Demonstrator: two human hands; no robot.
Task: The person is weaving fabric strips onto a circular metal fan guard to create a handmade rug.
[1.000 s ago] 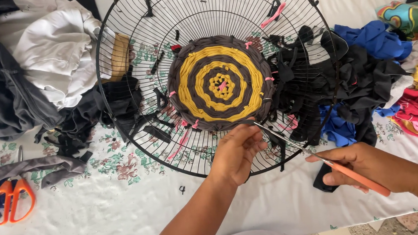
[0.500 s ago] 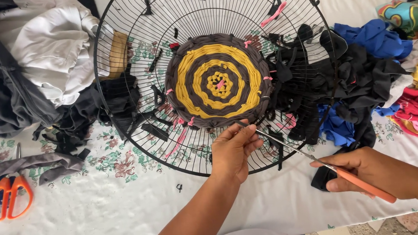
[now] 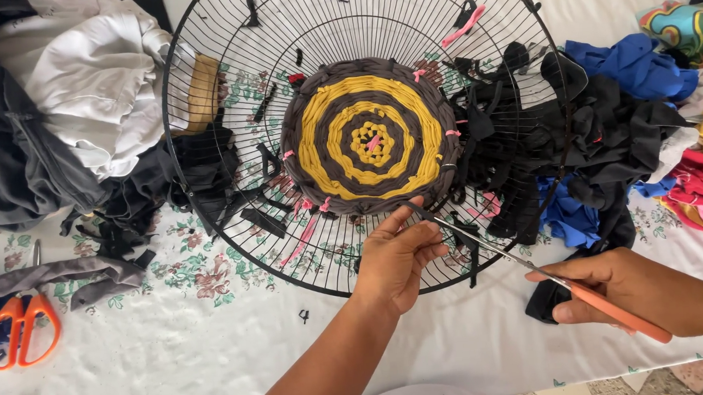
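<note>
Weaving fabric strips on a round wire fan guard (image 3: 221, 107) looks well under way: a woven disc (image 3: 369, 136) of dark grey and yellow rings fills the middle of the guard, while the outer wires, from the disc's edge to the rim, are bare apart from a few tied black and pink scraps. So the centre is done and the wide outer band is left, as far as this view shows.

At the near edge of the disc the left hand (image 3: 395, 256) reaches in from below, forearm rising from the near side, its fingers pinched together on what seems to be a dark strip end at the disc's rim; the strip itself is hard to make out against the wires. The right hand (image 3: 622, 290) comes in from the near right, closed around the orange handle of a pair of scissors (image 3: 538, 271), whose thin metal blades slant up and left until the tips lie just beside the left fingers.

A second pair of orange scissors (image 3: 16, 328) lies well apart on the near left of the white flowered worktop (image 3: 173, 358). Grey and white garments (image 3: 71, 85) are heaped at far left, black, blue and bright cloth scraps (image 3: 635, 120) at right.
</note>
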